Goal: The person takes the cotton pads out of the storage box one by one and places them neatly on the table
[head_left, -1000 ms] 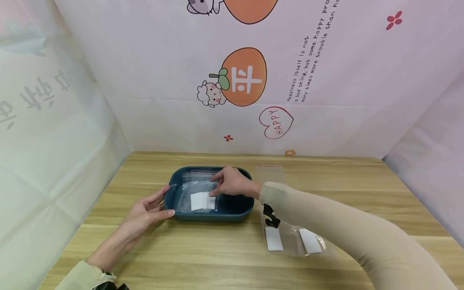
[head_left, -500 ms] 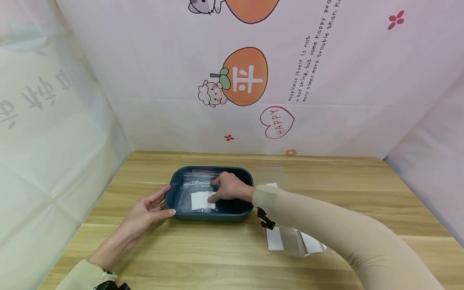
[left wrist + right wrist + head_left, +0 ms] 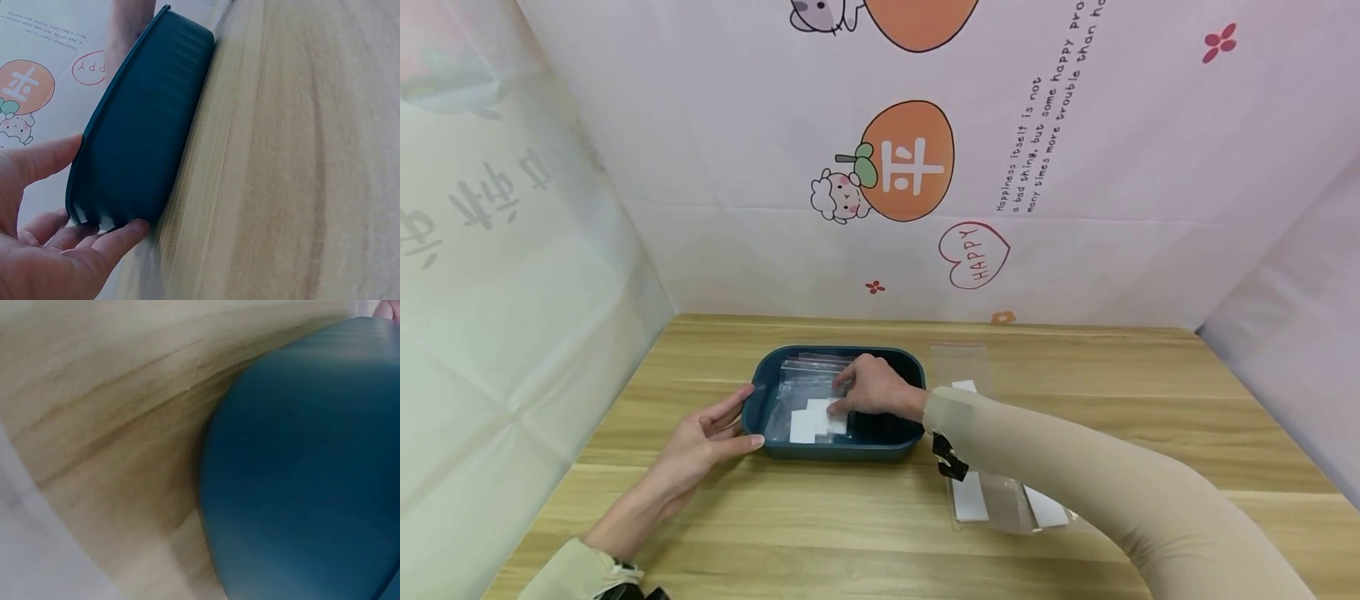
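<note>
My left hand (image 3: pixel 696 446) grips the left end of a dark teal plastic bin (image 3: pixel 842 452), its thumb near the front corner and fingers at the rim. In the left wrist view, the same hand (image 3: pixel 59 256) is bent around the end wall. Inside the bin lie several overlapping clear zip-lock bags (image 3: pixel 793 392), each with a white card-like piece (image 3: pixel 802 427) near its bottom. My right hand (image 3: pixel 874 387) reaches in from the right and pinches the top bag by its right edge. The bin's outer wall (image 3: pixel 300 462) fills much of the right wrist view and hides that hand.
To the right of the bin, more clear bags with white pieces (image 3: pixel 970 497) lie on the wooden table (image 3: pixel 775 533), partly under the right sleeve (image 3: pixel 1075 450). A printed white cloth (image 3: pixel 737 167) hangs behind the table and along its sides.
My right hand has lowered into the bin. The top bag's white piece has shifted right and slightly up, uncovering more of the one below. The left hand stays in place.
</note>
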`<state>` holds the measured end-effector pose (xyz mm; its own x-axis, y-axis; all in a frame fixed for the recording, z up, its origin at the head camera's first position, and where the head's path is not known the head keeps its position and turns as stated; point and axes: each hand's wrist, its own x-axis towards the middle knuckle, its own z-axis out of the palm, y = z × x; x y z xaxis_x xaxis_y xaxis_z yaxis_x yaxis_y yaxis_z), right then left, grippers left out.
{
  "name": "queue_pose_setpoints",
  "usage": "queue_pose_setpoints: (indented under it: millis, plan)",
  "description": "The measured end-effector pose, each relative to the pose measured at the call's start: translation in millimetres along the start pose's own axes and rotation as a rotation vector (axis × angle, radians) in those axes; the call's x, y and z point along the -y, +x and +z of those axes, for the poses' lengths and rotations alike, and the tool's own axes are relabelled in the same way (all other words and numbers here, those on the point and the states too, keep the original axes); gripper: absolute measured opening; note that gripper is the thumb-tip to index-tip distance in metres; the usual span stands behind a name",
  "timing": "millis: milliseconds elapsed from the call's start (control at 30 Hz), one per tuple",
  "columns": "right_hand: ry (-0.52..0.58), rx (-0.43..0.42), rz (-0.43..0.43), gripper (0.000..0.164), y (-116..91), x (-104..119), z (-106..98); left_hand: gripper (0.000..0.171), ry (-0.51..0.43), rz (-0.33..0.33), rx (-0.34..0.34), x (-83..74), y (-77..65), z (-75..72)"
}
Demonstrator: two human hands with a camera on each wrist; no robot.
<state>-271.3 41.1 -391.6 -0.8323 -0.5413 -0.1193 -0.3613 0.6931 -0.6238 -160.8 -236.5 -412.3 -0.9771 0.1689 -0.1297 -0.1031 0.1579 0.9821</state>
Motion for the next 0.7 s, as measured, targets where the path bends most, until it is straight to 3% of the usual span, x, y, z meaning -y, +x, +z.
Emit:
queue_pose_setpoints:
  millis: [100, 167, 333, 533, 700]
  plan:
    - [-0.045, 0.039, 0.021, 0.051, -1.0, 1.7, 0.3, 0.089, -0.005, 0.001, -0.007, 0.0, 0.6, 0.3]
    - [-0.062, 0.054, 0.029, 0.052, -2.0, 3.0, 0.6, 0.089, -0.006, 0.004, -0.009, 0.2, 0.8, 0.7]
    - [-0.060, 0.027, 0.019, 0.037, -2.5, 5.9, 2.3, 0.090, -0.003, 0.010, -0.014, 0.7, 0.3, 0.5]
    - [-0.025, -0.046, -0.054, 0.012, -0.9, 7.0, 4.5, 0.090, 0.006, 0.015, -0.004, 0.9, -1.0, 0.6]
    - [0.099, -0.086, -0.097, 0.015, 0.1, 10.0, 3.1, 0.090, -0.007, 0.019, -0.002, 0.4, -0.8, 0.5]
